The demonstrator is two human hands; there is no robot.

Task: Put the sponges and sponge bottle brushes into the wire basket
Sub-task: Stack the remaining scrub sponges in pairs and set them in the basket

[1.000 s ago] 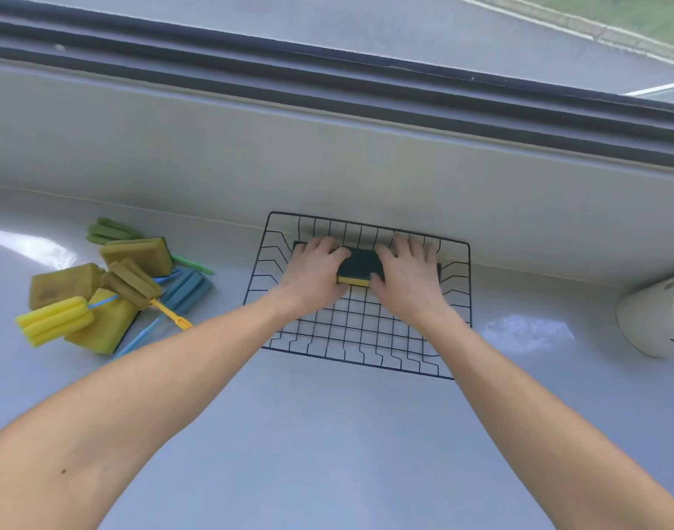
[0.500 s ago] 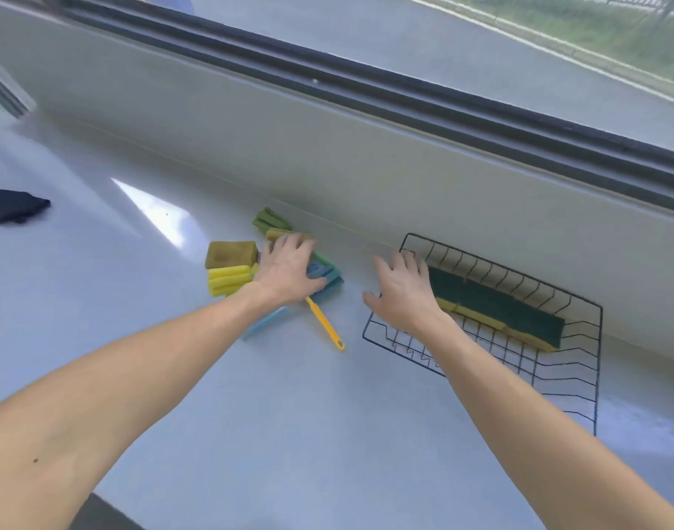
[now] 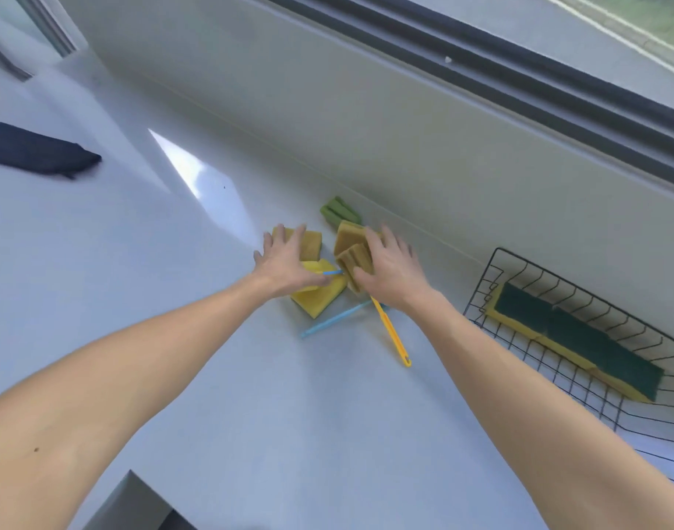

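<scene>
A pile of sponges and sponge brushes lies on the white counter by the wall. My left hand [image 3: 285, 262] rests flat with fingers spread on a yellow sponge [image 3: 320, 298] and a brown-topped sponge [image 3: 313, 241]. My right hand [image 3: 390, 267] closes over the brown head of a sponge brush [image 3: 352, 263], thumb under it; its yellow handle [image 3: 392, 336] trails toward me. A blue brush handle [image 3: 333, 321] lies beneath, and a green sponge brush [image 3: 339, 212] sits behind. The black wire basket [image 3: 480, 300] stands at the right and holds two green-topped yellow sponges [image 3: 580, 336].
A dark folded cloth [image 3: 37, 151] lies at the far left of the counter. The pale wall [image 3: 404, 128] and a window rail run behind the pile and basket. A dark edge [image 3: 136, 503] shows at the bottom.
Both hands left the sponge in the basket and moved left to the pile. The right hand, above the basket's left rim half a second ago, is now on the brown brush head.
</scene>
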